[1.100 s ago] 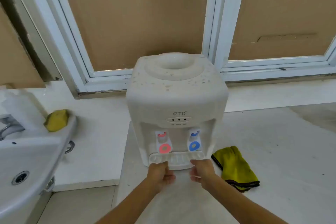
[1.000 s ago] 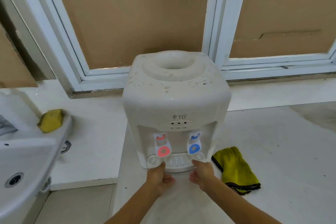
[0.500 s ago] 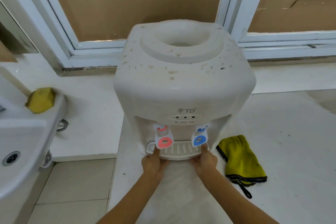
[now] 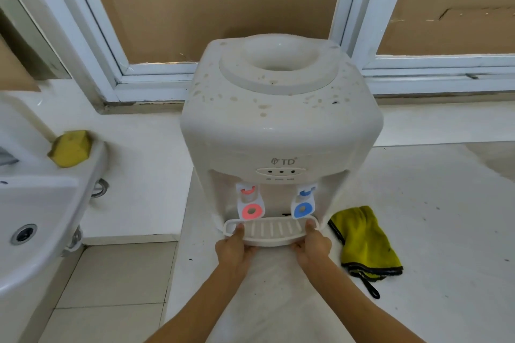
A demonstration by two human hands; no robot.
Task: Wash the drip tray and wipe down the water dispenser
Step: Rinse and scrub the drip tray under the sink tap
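A cream water dispenser, its top spotted with brown stains, stands on a pale counter under a window. A red tap and a blue tap hang at its front. Below them sits the white slotted drip tray, sticking out from the base. My left hand grips the tray's left end, thumb on the rim. At the right end my right hand holds it the same way.
A yellow cloth with a black edge lies on the counter right of the dispenser. A white sink stands at the left with a yellow sponge on its rim. Tiled floor shows below the counter edge.
The camera has come closer to the dispenser. Both hands have closed on the ends of the drip tray, and the tray now sticks out a little from the base.
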